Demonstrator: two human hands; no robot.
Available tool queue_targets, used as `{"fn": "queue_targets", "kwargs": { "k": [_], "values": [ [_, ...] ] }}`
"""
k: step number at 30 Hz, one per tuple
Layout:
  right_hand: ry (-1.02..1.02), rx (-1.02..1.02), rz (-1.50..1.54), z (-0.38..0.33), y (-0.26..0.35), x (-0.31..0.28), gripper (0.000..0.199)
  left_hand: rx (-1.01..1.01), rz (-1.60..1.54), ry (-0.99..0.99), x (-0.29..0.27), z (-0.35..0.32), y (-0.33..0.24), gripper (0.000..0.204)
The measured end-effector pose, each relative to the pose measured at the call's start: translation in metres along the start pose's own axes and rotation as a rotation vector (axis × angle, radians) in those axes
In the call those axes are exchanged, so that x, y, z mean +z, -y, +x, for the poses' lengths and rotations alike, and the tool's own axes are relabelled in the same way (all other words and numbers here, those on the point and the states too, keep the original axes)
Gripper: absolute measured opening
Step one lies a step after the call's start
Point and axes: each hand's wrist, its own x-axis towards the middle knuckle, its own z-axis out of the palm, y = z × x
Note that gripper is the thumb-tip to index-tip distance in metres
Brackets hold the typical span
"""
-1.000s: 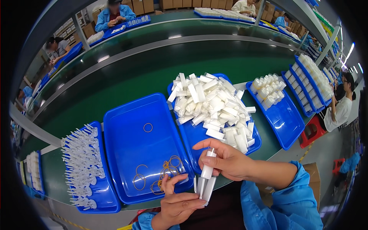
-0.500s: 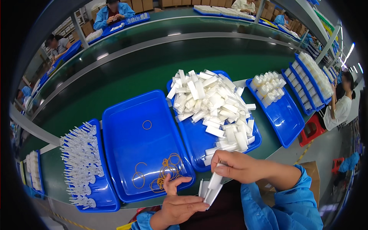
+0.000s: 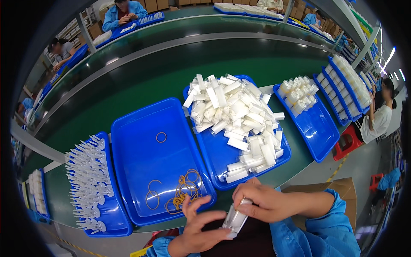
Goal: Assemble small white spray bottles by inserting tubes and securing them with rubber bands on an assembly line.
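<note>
In front of my body, my right hand (image 3: 269,204) pinches the upper end of a small bundle of white, rectangular, clear-wrapped packets (image 3: 235,221). The thumb and fingers of my left hand (image 3: 199,229) hold its lower end, with some of those fingers raised and spread. Just beyond my left hand lies a tangle of tan rubber bands (image 3: 182,190) in a wide blue tray (image 3: 145,171). Past my right hand, a heap of similar white packets (image 3: 239,109) fills most of another blue tray (image 3: 214,160). The exact number of packets in my hands cannot be made out.
A blue tray of clear plastic nozzle-like parts (image 3: 90,184) stands at the left. To the right, a blue tray (image 3: 319,132) holds wrapped white bundles (image 3: 297,94), beside stacked full trays (image 3: 342,90). A green conveyor belt (image 3: 171,73) runs behind; several people work around it.
My right hand has lowered slightly, bringing the upper packet down against those at my left hand. My left fingers have shifted around the bundle. The view has moved a little.
</note>
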Motion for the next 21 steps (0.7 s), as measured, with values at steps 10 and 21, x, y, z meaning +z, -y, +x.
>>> {"fn": "queue_targets", "kwargs": {
  "k": [10, 21],
  "values": [
    [-0.101, -0.170, -0.234, 0.029, -0.001, -0.015, 0.031, -0.161, -0.002, -0.072, -0.008, 0.002, 0.011, 0.017],
    [-0.093, 0.401, -1.224, 0.088, -0.043, -0.053, 0.034, -0.248, -0.237, -0.285, -0.006, 0.003, 0.015, 0.023]
  ]
}}
